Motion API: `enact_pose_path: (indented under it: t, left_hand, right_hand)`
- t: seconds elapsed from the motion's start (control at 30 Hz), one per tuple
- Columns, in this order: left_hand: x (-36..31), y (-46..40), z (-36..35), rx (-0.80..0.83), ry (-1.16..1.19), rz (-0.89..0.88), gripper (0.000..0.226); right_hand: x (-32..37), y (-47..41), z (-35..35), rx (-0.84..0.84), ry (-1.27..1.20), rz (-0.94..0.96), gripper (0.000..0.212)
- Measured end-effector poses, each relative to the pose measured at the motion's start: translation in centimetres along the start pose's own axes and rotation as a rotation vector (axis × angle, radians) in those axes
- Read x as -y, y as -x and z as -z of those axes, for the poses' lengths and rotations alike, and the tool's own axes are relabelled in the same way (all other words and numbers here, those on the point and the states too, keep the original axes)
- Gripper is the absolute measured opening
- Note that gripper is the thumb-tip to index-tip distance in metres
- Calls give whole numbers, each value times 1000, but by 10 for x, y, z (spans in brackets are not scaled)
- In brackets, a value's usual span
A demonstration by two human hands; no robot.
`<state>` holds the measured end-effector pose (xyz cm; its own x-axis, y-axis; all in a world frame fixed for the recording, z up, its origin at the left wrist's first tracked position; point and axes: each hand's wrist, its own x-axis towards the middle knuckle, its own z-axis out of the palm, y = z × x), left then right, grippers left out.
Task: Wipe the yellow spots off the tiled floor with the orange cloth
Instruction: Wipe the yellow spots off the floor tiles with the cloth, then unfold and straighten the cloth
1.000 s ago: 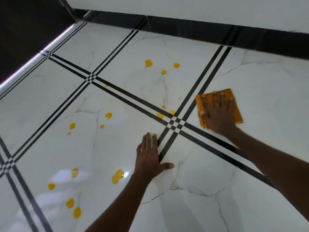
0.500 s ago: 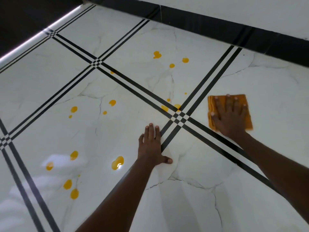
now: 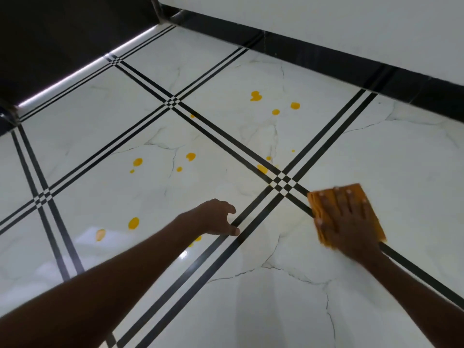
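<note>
1. Since the earlier frames the left hand (image 3: 217,218) has lifted off the glossy white marble-look tiled floor (image 3: 251,310), where it was pressed flat as a prop; it now hovers with fingers loosely curled and apart, holding nothing
2. Meanwhile the right hand (image 3: 349,222) has slid the folded orange cloth (image 3: 324,204) down and inward, from the open tile onto the black double stripe (image 3: 296,200) just below the stripe crossing
3. Fingers of the right hand are spread and laid flat on the cloth, palm pressing it to the floor rather than pinching it; the cloth is blurred, so it seems to be mid-stroke, though that cannot be told for sure
4. Most yellow spots remain: a nearest spot (image 3: 262,168) by the crossing, a far cluster (image 3: 256,96) near the black skirting (image 3: 326,56), a middle group (image 3: 190,156), and a nearer pair (image 3: 133,223) left of the left forearm; one more is partly hidden under the left wrist
5. As a judgement, the task is at an early stage, and the spot by the crossing is the closest target
6. The cloth looks soft, thin and light, so it will bunch or slip if pushed from one edge; a broad flat palm over its middle suits it best
7. The polished tile is likely slippery, so the wet spots may smear rather than lift unless pressure is kept even
</note>
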<state>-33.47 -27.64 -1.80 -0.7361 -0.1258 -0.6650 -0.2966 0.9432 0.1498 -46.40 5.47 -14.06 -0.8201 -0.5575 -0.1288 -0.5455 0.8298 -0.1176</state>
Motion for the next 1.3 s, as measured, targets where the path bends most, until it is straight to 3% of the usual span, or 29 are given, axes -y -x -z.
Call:
enact_pose_path:
  t: [0.13, 0.27, 0.4, 0.53, 0.63, 0.77, 0.9, 1.0, 1.2, 1.3]
  left_hand:
    - [-1, -4, -24, -69, -19, 11, 81]
    - [-16, -11, -60, -198, -66, 1, 77]
    - [-4, -8, -61, -269, -57, -12, 61]
    - [5, -2, -49, -316, -25, 18, 58]
    - [13, 1, -36, -331, 9, 13, 59]
    - [35, 12, -6, -325, 46, 46, 59]
    - [58, 37, 32, -311, 50, 61, 49]
    - [63, 56, 58, -330, 77, 49, 40]
    - [49, 94, 102, -419, 176, -56, 35]
    - [51, 111, 121, -562, 411, -82, 29]
  right_hand:
    - [65, -73, 0, -55, -45, -117, 81]
    - [134, -47, -16, -62, 0, 158, 77]
    - [112, 46, -23, 0, -29, 315, 72]
    - [54, 21, -11, -52, 44, 51, 75]
    - [96, -17, -6, -76, -13, -112, 85]
    - [186, -14, -17, 1, 22, 171, 75]
    - [192, -20, 25, 190, -75, 193, 69]
    - [199, -30, 90, 291, -467, 105, 38]
    - [250, -55, 215, 211, -642, 186, 24]
    - [267, -58, 265, 138, -629, 256, 14]
